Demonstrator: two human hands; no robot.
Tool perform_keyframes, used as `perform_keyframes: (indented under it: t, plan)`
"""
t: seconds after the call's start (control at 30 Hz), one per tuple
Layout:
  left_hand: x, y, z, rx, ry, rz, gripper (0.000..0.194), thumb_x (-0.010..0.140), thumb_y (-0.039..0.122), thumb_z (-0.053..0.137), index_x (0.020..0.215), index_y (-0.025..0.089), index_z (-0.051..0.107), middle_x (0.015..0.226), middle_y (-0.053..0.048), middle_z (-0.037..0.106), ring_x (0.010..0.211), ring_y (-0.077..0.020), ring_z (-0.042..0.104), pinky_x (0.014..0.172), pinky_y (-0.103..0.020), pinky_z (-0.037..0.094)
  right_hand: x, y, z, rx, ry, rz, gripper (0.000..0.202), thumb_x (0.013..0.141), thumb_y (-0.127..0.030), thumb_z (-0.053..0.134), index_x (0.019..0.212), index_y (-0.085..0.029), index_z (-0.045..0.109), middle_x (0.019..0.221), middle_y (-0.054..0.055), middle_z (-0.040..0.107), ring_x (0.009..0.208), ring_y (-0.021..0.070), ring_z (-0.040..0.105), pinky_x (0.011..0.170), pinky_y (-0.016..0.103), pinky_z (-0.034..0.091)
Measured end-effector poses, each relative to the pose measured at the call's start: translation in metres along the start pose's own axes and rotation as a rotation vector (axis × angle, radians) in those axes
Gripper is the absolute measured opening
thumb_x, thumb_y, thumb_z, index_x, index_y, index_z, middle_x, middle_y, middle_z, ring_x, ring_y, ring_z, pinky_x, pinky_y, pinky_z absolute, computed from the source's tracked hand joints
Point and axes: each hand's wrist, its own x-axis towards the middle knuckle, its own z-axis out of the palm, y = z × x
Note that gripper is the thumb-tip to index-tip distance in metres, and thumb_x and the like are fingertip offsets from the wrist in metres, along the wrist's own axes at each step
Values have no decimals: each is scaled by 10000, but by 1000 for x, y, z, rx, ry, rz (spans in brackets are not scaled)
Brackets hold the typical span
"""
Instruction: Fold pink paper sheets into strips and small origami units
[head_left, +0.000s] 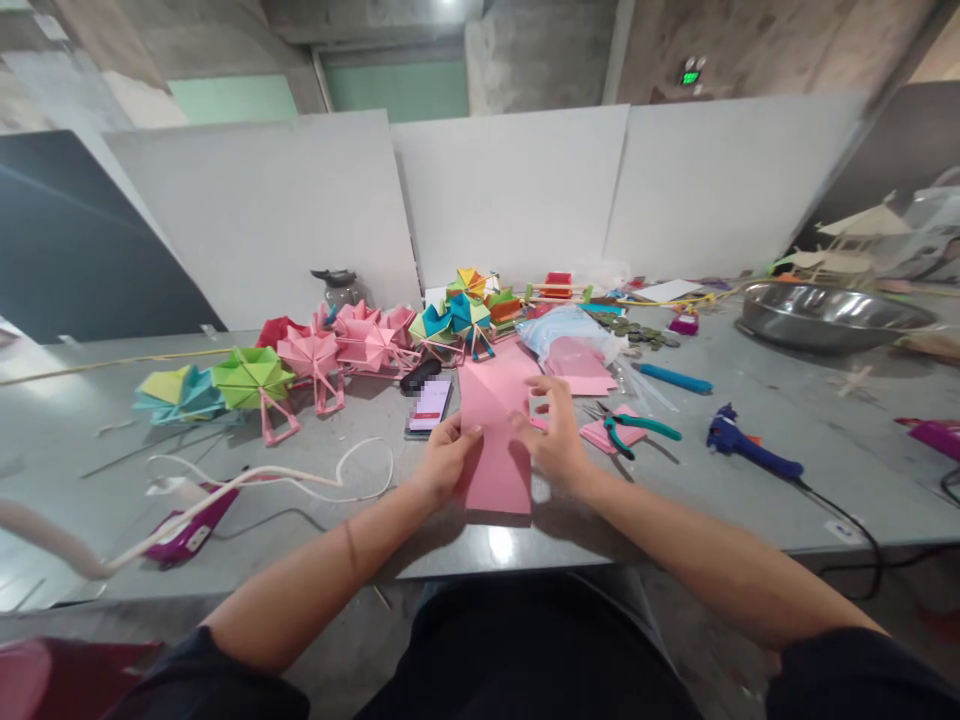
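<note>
A long sheet of pink paper (496, 450) stands in front of me, its lower end near the table's front edge. My left hand (444, 462) grips its left edge, thumb on top. At the opposite edge is my right hand (556, 440), fingers apart and curved, slightly blurred, with the thumb side over the paper. Beside the right hand, pliers with teal handles (621, 432) lie on small pink paper pieces (596, 436). A phone (430, 408) lies left of the sheet, close to a black rounded object (420, 377).
Folded paper umbrellas (251, 378) line the left and back of the table. On the right are a blue glue gun (750, 445) with a cord, a blue knife-like tool (675, 378) and a metal basin (832, 315). A white cable (277, 472) and purple tool (191, 525) lie left.
</note>
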Motion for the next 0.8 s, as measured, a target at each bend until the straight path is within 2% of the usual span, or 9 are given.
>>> perform_keyframes:
  t: [0.03,0.1,0.17,0.23,0.37,0.47,0.53,0.67,0.8]
  plan:
    - [0,0,0,-11,-4,1,556,650,478,988,1065,191,754,933,-59,812,779,-214,739,779,-359,601,5,5,0,39,12,117,470,882,-525,719,1242,-239,625,1282,149,629,1108,279,646,884,426,590]
    - [0,-2,2,-11,-22,-2,564,636,450,987,1082,195,756,940,-59,814,788,-215,745,773,-349,601,15,12,-1,104,-97,311,465,840,-625,700,1058,-222,621,1031,99,662,889,240,644,727,357,566]
    - [-1,-3,4,14,-30,-3,546,655,466,971,1083,198,763,941,-60,810,788,-209,740,757,-335,599,22,16,-4,68,-234,380,462,798,-668,700,818,-225,572,787,44,606,748,210,582,640,320,499]
    - [0,-3,5,59,-17,16,502,688,523,949,1022,193,768,892,-55,793,747,-191,713,708,-308,581,24,14,-7,27,-319,369,459,769,-646,710,705,-230,526,686,22,564,700,194,536,612,309,453]
    - [5,-1,3,183,75,57,504,719,638,899,846,184,719,738,-30,713,639,-162,622,593,-272,499,16,4,-6,103,-423,320,368,751,-562,709,734,-208,610,722,28,638,706,192,553,636,312,465]
    - [8,-1,-1,284,142,88,519,737,662,861,744,189,646,662,-1,626,584,-138,530,543,-261,420,9,-1,-3,140,-452,303,347,749,-533,723,795,-192,680,789,44,696,748,210,601,678,325,492]
    - [9,-2,-4,356,142,112,525,760,658,837,690,195,601,625,16,563,565,-123,465,523,-254,358,8,-1,-2,143,-455,299,346,752,-529,730,822,-192,694,818,49,709,770,218,620,697,331,500]
    - [7,-2,-6,478,101,133,554,807,624,809,594,210,509,576,37,450,556,-109,362,513,-258,267,8,0,-3,92,-403,320,383,785,-577,701,716,-215,598,715,31,622,714,203,560,633,324,460]
    - [5,-3,-5,513,101,136,549,830,585,809,583,213,491,588,30,442,572,-113,351,512,-268,242,8,1,-3,44,-379,325,441,817,-616,655,643,-238,507,653,19,526,684,190,490,588,316,411]
